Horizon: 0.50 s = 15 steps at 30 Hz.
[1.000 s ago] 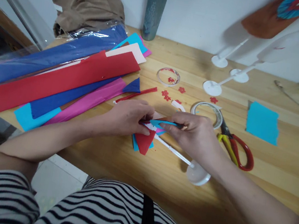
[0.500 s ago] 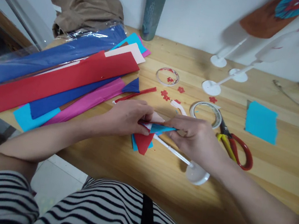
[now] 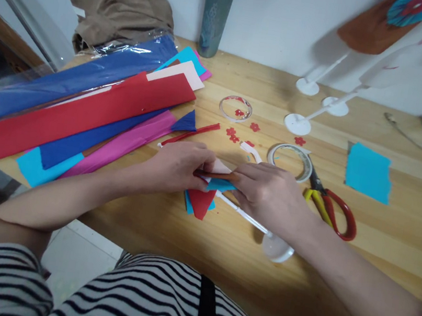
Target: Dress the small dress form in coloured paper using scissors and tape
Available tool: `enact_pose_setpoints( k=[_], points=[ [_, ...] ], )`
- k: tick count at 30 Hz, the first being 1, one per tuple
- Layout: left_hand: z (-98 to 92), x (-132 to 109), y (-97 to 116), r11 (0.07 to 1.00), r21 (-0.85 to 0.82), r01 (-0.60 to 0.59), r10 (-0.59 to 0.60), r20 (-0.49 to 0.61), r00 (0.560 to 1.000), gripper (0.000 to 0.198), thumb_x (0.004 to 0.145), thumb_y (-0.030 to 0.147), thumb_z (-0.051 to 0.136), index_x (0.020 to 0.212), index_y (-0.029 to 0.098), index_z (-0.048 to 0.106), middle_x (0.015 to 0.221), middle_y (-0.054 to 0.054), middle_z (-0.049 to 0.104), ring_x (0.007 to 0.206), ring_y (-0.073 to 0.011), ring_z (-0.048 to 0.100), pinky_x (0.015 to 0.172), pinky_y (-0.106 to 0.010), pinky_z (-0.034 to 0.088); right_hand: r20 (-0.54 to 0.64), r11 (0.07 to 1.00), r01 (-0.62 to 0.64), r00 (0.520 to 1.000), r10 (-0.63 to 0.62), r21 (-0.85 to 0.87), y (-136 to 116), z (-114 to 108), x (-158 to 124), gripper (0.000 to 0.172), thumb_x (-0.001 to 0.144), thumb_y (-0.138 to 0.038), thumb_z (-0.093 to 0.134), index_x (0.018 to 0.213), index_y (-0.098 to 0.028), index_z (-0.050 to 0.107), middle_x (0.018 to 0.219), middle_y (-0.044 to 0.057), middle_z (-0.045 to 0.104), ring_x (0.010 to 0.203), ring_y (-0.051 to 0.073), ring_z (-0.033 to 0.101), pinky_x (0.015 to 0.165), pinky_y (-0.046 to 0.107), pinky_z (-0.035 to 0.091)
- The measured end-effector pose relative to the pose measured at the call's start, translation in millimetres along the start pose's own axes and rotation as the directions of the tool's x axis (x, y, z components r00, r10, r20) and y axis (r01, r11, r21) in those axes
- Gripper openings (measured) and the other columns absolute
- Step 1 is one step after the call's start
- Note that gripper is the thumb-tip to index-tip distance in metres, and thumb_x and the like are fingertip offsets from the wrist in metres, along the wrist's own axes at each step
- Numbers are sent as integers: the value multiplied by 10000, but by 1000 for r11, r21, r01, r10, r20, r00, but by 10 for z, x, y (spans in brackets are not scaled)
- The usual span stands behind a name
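Note:
My left hand (image 3: 183,167) pinches the left end of a small folded piece of coloured paper (image 3: 221,185), whose visible parts are blue, brown and pale pink. At its right end, my right hand (image 3: 270,188) has closed fingers on the same paper. Below the hands, red paper (image 3: 201,203) with blue edges lies on the table. A white plastic stick with a round base (image 3: 277,247) lies partly under my right hand. Scissors (image 3: 339,214) with red and yellow handles and a roll of tape (image 3: 301,161) sit just beyond that hand.
Coloured paper strips (image 3: 88,100) are piled at left, before a brown cloth (image 3: 125,13). Small red paper flowers (image 3: 254,127) lie near a clear tape ring (image 3: 235,109). A blue paper square (image 3: 369,174) is at right; white stands (image 3: 297,123) and a grey-green cylinder (image 3: 216,13) stand behind.
My right hand's fingers have shifted slightly left and closed further over the paper. A brown edge now shows along its top, and less blue is visible. My left hand stays almost still.

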<state>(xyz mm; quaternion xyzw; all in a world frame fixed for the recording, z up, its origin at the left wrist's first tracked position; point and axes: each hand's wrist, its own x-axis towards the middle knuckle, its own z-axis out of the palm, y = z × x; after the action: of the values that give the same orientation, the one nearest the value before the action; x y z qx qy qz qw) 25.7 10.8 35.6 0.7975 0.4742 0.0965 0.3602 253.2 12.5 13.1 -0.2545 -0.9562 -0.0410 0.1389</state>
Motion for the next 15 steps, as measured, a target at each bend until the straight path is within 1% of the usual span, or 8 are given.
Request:
enact_pose_setpoints(
  k=[2, 4, 7, 11, 15],
  points=[
    [-12, -1, 17, 1000, 0, 3, -3, 16, 1000, 107, 807, 155, 708, 750, 184, 622, 819, 26, 659, 797, -145, 589, 664, -263, 368, 2, 1000, 22, 1000, -22, 14, 23, -1, 1, 235, 975, -110, 550, 818, -167, 716, 702, 30, 683, 624, 192, 617, 610, 328, 415],
    [-20, 0, 25, 1000, 2, 15, -15, 25, 1000, 79, 794, 144, 712, 783, 184, 644, 847, 18, 672, 827, -154, 602, 677, -263, 380, -12, 998, 59, 998, -59, 26, 50, -6, -1, 246, 980, -86, 532, 832, -163, 712, 725, 39, 689, 653, 195, 620, 628, 326, 422],
    [-16, -1, 18, 999, 9, 32, -33, 26, 999, 82, 787, 145, 725, 824, 182, 661, 872, 9, 680, 854, -164, 612, 689, -261, 395, -33, 993, 113, 993, -112, 24, 93, -12, -1, 299, 1000, -77, 481, 826, -163, 709, 733, 50, 686, 664, 204, 611, 618, 336, 425],
    [-3, -8, 0, 999, 13, 32, -32, 22, 999, 84, 804, 168, 731, 828, 183, 652, 877, 8, 683, 859, -166, 619, 700, -262, 405, -74, 985, 173, 983, -171, 28, 136, -8, 7, 335, 1005, -57, 445, 822, -156, 708, 711, 50, 665, 657, 200, 594, 608, 333, 435],
    [-4, -14, -1, 1000, 8, 28, -28, 20, 999, 106, 805, 184, 746, 872, 184, 663, 919, -1, 699, 897, -177, 633, 736, -271, 425, -94, 980, 198, 976, -196, 15, 177, 2, 17, 365, 1032, -84, 424, 806, -160, 701, 700, 47, 651, 653, 193, 581, 598, 330, 453]
  ],
)
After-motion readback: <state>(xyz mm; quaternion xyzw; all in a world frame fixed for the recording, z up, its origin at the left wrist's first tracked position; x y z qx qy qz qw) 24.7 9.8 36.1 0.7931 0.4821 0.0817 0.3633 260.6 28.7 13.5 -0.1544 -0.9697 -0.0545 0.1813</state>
